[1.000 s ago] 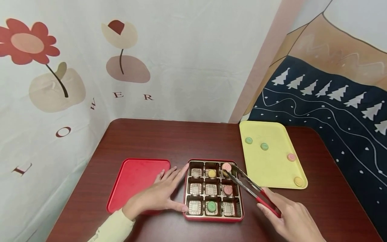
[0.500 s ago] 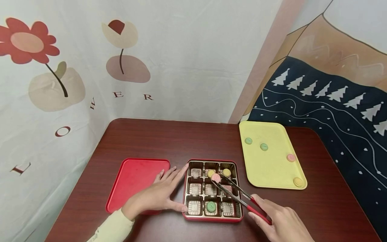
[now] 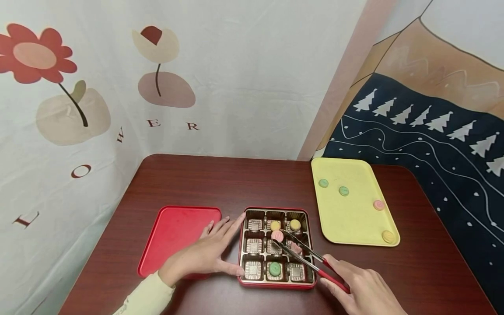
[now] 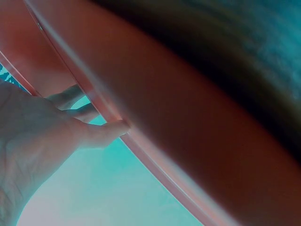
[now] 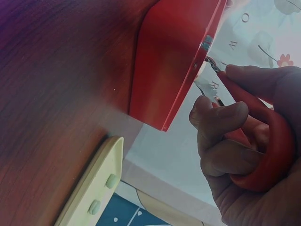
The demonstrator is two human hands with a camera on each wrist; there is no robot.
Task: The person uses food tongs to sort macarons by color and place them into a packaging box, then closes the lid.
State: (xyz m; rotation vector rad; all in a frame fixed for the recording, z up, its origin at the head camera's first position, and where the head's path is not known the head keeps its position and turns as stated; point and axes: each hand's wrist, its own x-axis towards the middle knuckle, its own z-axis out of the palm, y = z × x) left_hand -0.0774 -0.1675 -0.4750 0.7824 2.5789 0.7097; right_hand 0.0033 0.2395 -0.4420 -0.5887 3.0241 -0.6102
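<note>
Right grip (image 3: 364, 283) around red-handled tongs (image 3: 332, 280), left grip (image 3: 208, 256) straight-fingered against the red box (image 3: 277, 285)

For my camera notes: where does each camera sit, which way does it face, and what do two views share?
Head: on the head, facing forward and down at the table, red box and yellow tray; left hand, right hand and a sleeve show.
Left wrist: on that wrist, facing the red box's side up close; the left hand shows.
Right wrist: on that wrist, facing the tongs and red box; the right hand shows.
Shared: head and right wrist both show the tongs and yellow tray.
</note>
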